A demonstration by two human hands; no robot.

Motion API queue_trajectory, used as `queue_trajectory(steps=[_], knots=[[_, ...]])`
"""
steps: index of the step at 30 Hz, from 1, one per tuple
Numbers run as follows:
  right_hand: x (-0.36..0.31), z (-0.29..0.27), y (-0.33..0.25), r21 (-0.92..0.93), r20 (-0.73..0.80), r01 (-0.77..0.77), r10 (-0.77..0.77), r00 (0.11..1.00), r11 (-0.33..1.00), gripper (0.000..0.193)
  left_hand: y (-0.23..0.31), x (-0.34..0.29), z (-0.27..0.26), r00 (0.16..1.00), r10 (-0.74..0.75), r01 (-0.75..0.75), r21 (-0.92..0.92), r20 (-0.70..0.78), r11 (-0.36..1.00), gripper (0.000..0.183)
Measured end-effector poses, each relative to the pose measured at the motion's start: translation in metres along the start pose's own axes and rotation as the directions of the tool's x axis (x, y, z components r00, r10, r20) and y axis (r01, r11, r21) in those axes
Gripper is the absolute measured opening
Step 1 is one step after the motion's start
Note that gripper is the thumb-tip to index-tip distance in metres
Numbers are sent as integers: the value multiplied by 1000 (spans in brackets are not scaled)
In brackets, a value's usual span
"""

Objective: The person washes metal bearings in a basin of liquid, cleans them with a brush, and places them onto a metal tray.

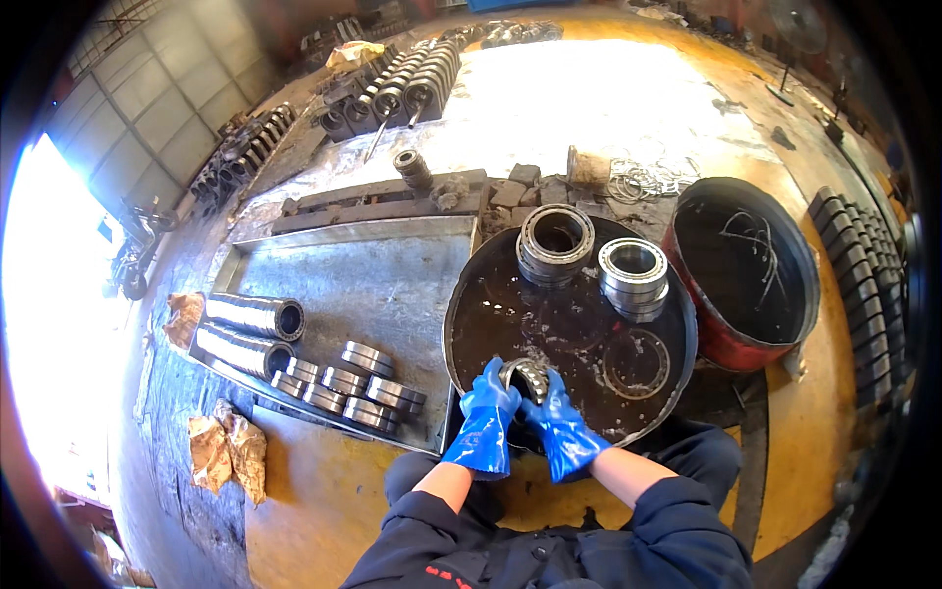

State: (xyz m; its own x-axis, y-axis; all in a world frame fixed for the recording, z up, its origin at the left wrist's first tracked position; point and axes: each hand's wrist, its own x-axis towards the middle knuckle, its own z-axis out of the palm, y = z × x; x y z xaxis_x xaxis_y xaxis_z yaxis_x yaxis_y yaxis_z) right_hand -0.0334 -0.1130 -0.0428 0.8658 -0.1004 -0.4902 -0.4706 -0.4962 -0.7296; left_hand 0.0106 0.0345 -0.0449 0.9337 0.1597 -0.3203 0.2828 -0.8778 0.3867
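Note:
Between my two blue-gloved hands is a metal roller bearing [527,377], held low over the near part of a round drum top [628,429] with a dark, wet-looking surface. My left hand [490,398] grips its left side, fingers curled round it. On the opposite side my right hand [558,407] closes on the ring. Farther back on the drum top stand a stack of larger bearing rings [555,240] and a shorter stack of shiny rings [634,275]. A flat ring [636,364] lies to the right of my hands.
At left, a metal tray [392,257] holds several bearings [369,358] and two long rows of rings [257,314]. A red open drum [743,339] stands right. Crumpled brown paper [228,452] lies on the floor. Stacked rings [413,169] stand behind the tray.

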Motion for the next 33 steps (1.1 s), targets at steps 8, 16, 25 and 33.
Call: queue_trajectory(steps=[8, 16, 25, 33], knots=[[119, -23, -10, -138, 277, 260, -214, 937, 956, 55, 22, 4, 0, 1000, 9, -9, -20, 20, 1000, 73], [51, 21, 44, 62, -110, 143, -135, 985, 988, 80, 6, 4, 8, 999, 26, -26, 8, -20, 1000, 73], [108, -21, -30, -86, 405, 237, -183, 896, 968, 44, -1, 11, 10, 998, 56, -55, 9, -40, 998, 72], [12, 4, 24, -26, -58, 132, -133, 989, 991, 94, -3, 4, 5, 999, 25, -24, 31, -36, 999, 73]])
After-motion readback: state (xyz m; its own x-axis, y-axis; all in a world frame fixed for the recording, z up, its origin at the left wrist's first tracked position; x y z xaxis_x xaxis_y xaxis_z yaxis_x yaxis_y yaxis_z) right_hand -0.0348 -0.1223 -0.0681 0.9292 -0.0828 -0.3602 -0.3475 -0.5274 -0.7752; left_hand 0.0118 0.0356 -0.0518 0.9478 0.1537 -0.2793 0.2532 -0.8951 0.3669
